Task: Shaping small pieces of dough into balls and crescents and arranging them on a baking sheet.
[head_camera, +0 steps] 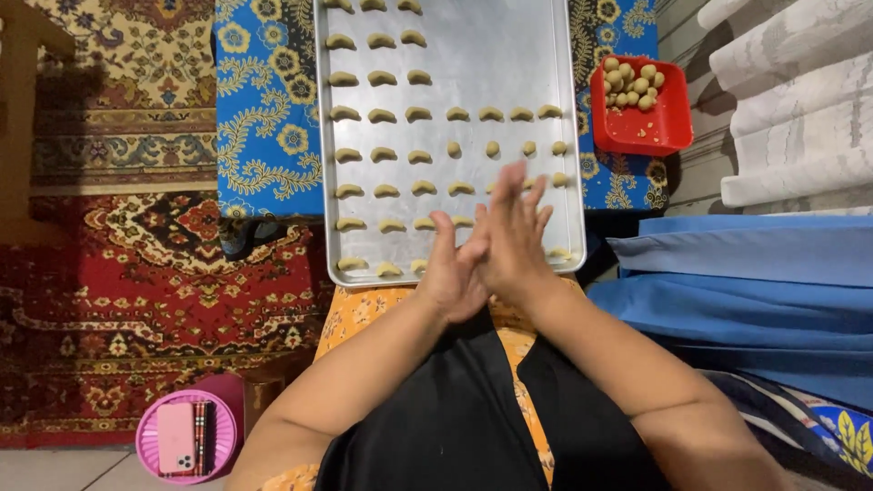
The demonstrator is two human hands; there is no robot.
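Observation:
My left hand (450, 268) and my right hand (514, 232) are pressed palm to palm above the near edge of a metal baking tray (509, 55). Whatever lies between the palms is hidden. The right hand's fingers point up and are slightly blurred. Rows of small crescent-shaped dough pieces (382, 116) fill the tray's left and middle, with a few rounder pieces (492, 148) further right. A red square container (650, 123) holding several dough balls (629, 85) sits right of the tray.
The tray rests on a low table with a blue floral cloth (264, 109). A patterned red carpet (118, 291) lies to the left, with a pink round lid (186, 436) carrying a pink phone. Folded blue bedding (755, 291) is stacked on the right.

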